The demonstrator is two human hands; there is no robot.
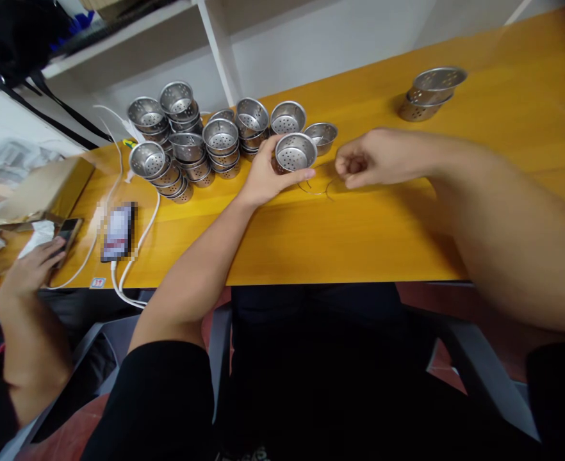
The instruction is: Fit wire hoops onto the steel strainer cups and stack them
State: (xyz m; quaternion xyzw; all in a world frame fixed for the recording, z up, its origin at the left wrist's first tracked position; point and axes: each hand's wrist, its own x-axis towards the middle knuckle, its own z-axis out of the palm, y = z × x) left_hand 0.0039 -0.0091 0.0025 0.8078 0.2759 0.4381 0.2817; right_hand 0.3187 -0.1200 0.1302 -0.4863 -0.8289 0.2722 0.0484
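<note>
1. currently, the left hand (266, 174) grasps one perforated cup (296, 152).
2. beside that grip, the right hand (371, 159) is curled; whether around wire (317, 193), one cannot tell.
3. two stacked cups (427, 96) stand farther right.

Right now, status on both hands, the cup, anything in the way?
Left hand gripping perforated metal cup. Right hand curled by thin wire, grip unclear. Stacked cups close beyond left hand.
</note>
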